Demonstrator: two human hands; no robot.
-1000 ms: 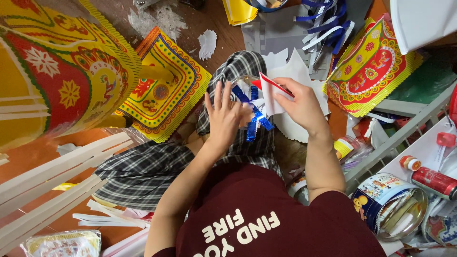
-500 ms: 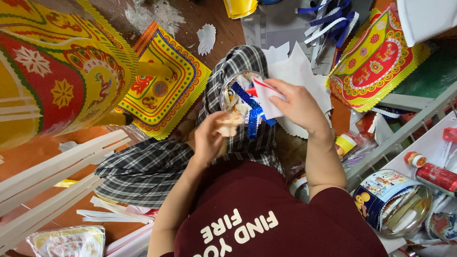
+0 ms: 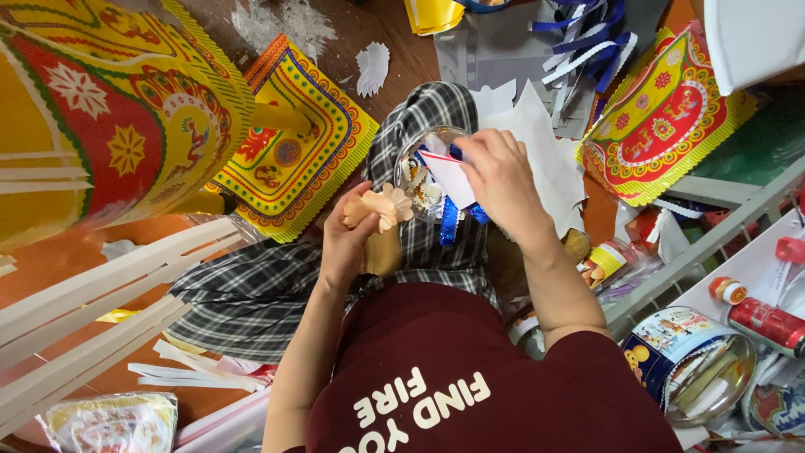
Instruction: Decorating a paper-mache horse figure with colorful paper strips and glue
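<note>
My left hand (image 3: 350,239) holds a small peach paper flower (image 3: 387,205) over my plaid-covered lap (image 3: 277,285). My right hand (image 3: 503,180) grips a white paper piece with a red edge (image 3: 449,174) above a clear round container (image 3: 422,180) that rests on my knee. Paper flowers and bits fill the container. Blue glitter ribbon (image 3: 449,222) hangs below my right hand. The two hands are a short way apart.
Yellow and red decorated paper pieces lie at the left (image 3: 101,126), centre (image 3: 289,155) and right (image 3: 662,117). White strips (image 3: 101,285) lie at lower left. A round tin (image 3: 692,361), red tube (image 3: 767,319) and a metal rack (image 3: 696,247) stand at right. Blue and white ribbons (image 3: 587,42) lie at top.
My left hand drew back from the blue ribbon and container toward my body, now holding the peach paper flower. My right hand stayed over the container with the white paper.
</note>
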